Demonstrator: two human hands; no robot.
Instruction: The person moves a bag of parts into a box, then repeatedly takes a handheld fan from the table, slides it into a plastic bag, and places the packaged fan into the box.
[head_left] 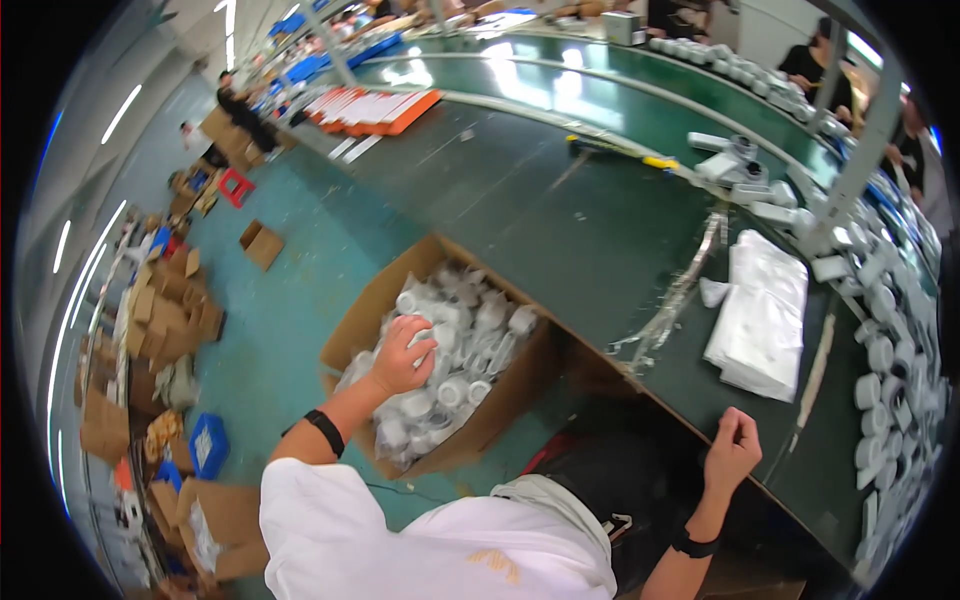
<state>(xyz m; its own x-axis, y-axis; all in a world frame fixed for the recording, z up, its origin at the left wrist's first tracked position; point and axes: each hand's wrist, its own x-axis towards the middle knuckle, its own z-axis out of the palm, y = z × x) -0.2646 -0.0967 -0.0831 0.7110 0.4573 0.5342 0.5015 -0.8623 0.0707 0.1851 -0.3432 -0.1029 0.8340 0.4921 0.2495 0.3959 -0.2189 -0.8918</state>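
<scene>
My left hand (404, 355) reaches over an open cardboard box (345, 325). Its fingers curl round a white plastic part (425, 338) in a clear bag, low among the contents. Many more white parts (452, 392) in clear bags fill the box. Over the front edge of the dark workbench (500, 190), my right hand (735, 447) is closed, fingers drawn together, and nothing shows in it. A stack of clear plastic bags (762, 315) lies on the bench just beyond that hand.
Loose white parts (885, 370) line the bench's right side, with a small heap (745, 170) farther back. Orange-and-white sheets (370, 108) and a yellow-ended tool (660, 162) lie toward the far edge. Behind runs a green conveyor (520, 80). Cartons (165, 310) and a red stool (236, 187) stand left.
</scene>
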